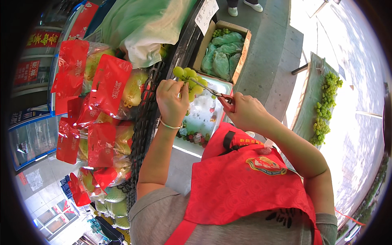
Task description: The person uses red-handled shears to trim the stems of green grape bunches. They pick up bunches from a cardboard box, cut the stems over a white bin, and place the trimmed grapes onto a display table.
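A small bunch of green grapes (190, 80) hangs from my left hand (174, 95), whose thumb and fingers pinch it near the stem. In my right hand (248, 110) are pruning snips (226, 100) with red handles and thin metal blades. The blade tips reach in among the grapes, and the berries partly hide them. Below the bunch stands a white foam box (200, 107) with loose grapes and scraps lying in it.
A cardboard box (246, 53) holds bagged grapes. Gift-bagged fruit (131, 88) with red tops fills the black crate rack (144, 107) at left. Grape bunches (323, 113) lie on a covered stand (301, 113) at right. A person's shoes (232, 11) show at the top.
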`<state>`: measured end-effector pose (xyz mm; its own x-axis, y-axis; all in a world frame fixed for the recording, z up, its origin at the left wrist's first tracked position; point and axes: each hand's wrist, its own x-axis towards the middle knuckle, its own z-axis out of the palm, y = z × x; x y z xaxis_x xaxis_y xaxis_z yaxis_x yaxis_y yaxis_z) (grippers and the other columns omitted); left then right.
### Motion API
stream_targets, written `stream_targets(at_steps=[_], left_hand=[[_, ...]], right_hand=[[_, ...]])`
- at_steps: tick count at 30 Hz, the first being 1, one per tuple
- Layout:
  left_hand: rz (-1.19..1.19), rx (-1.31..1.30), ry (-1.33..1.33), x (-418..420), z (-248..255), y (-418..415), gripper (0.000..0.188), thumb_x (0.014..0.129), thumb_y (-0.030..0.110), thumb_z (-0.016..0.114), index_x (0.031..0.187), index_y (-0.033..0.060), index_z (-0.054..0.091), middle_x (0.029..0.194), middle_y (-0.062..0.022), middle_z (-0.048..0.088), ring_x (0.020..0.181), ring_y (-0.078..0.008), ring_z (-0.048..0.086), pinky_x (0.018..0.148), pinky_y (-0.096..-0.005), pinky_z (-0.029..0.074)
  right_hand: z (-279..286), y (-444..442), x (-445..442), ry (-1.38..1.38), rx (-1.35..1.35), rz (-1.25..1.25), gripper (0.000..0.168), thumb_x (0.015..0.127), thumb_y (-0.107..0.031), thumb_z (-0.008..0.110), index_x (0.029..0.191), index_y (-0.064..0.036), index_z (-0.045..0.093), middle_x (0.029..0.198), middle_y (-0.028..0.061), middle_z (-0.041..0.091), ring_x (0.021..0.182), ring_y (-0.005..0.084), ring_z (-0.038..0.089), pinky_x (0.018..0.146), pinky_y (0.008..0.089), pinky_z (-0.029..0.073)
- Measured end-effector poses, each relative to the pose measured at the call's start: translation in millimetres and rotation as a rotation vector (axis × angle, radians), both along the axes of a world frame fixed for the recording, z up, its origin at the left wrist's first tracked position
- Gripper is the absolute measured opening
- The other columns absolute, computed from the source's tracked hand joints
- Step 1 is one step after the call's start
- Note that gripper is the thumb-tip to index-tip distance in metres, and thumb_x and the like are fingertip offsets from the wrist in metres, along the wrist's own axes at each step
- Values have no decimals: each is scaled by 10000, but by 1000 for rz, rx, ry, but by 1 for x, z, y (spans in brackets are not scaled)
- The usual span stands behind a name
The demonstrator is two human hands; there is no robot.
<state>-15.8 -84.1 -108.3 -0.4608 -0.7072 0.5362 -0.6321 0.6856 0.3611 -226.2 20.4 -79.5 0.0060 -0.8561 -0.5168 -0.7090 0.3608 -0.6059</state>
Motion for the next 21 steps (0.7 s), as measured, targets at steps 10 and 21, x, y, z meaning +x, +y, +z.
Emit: stream_targets(at_steps=[10, 21], left_hand=[[-49, -42, -40, 2, 3, -2, 81, 754, -3, 710, 768, -15, 630, 708, -86, 569, 660, -263, 525, 596, -366, 433], [-3, 16, -51, 9, -7, 1, 97, 751, 45, 706, 719, 0, 627, 687, -99, 550, 655, -291, 522, 615, -394, 428]], right_hand=[[-1, -10, 5, -2, 33, -18, 361, 849, -268, 588, 922, 85, 597, 830, 243, 682, 827, 378, 681, 791, 446, 525], [-17, -11, 9, 125, -61, 95, 343, 818, -226, 674, 933, 79, 566, 815, 221, 685, 823, 360, 686, 776, 430, 520]])
